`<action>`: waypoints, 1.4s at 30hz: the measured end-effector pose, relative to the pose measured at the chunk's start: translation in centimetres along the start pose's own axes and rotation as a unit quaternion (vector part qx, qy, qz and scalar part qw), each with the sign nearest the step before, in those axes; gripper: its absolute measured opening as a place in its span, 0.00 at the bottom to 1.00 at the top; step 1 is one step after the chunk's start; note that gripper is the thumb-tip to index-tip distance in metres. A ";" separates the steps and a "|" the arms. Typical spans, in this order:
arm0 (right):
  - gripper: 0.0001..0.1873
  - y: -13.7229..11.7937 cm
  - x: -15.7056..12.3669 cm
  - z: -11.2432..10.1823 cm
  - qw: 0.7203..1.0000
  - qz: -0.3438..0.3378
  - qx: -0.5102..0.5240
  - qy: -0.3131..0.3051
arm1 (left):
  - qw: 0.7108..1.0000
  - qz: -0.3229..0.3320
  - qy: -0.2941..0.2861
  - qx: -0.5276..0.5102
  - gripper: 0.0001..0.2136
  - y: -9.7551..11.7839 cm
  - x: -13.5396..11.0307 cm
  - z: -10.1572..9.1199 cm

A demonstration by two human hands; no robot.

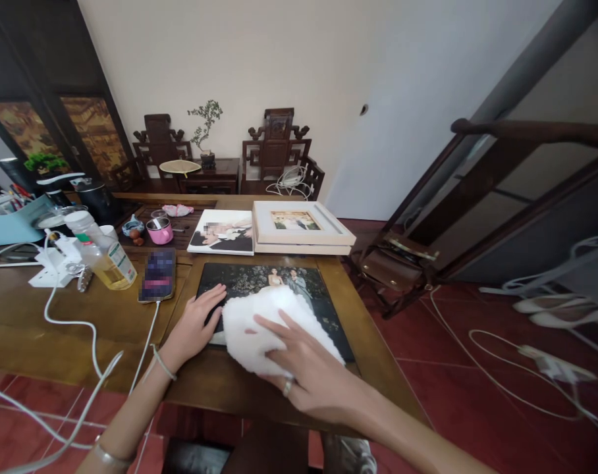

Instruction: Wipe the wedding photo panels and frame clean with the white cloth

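A dark photo panel (244, 275) with a couple in wedding clothes lies flat on the wooden table (378, 342) in front of me. My left hand (194, 322) rests on its left edge, fingers stretched out, holding nothing. On the lower middle of the panel lies a white fluffy cloth (259, 316), hiding much of the picture. My right hand (309, 368) presses on this cloth from above and grips its near edge, with the fingers somewhat spread. Part of the thumb side is hidden by the cloth.
Behind the panel lie a white photo board (215, 243) and stacked pale frames (303, 240). At left are a phone (157, 276) on a cable, a bottle of yellow liquid (111, 260), a pink cup (159, 230) and a power strip (56, 263). A wooden chair (526, 131) stands right.
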State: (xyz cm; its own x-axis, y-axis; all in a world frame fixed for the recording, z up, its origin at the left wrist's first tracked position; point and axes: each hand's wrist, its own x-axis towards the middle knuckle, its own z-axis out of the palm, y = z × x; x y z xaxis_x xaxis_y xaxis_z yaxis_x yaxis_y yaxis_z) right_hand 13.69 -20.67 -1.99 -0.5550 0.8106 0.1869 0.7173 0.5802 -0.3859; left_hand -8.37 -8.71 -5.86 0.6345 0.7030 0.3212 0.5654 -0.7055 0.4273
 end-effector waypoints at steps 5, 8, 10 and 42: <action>0.16 4.8 -1.4 -0.5 0.988 0.096 -0.076 0.091 | 1.000 -0.003 0.012 -0.005 0.17 0.1 -0.1 0.1; 0.17 8.1 0.2 -0.9 0.972 0.167 -0.110 0.120 | 1.000 -0.003 0.016 -0.010 0.17 0.1 -0.1 0.1; 0.17 9.0 2.0 -1.0 0.965 0.201 -0.123 0.117 | 1.000 -0.005 0.016 -0.014 0.17 0.0 -0.1 0.1; 0.14 -0.6 -0.3 0.0 0.997 -0.055 0.015 -0.045 | 0.994 -0.057 0.052 -0.081 0.21 0.7 -0.1 -0.3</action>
State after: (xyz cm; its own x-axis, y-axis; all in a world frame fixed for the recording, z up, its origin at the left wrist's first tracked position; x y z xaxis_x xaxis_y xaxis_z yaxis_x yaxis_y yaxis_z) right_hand 13.42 -21.26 -1.79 -0.6660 0.7309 0.1489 0.6381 0.6616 -0.3938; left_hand -8.24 -9.25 -5.34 0.5086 0.7886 0.3457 0.5326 -0.6036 0.5933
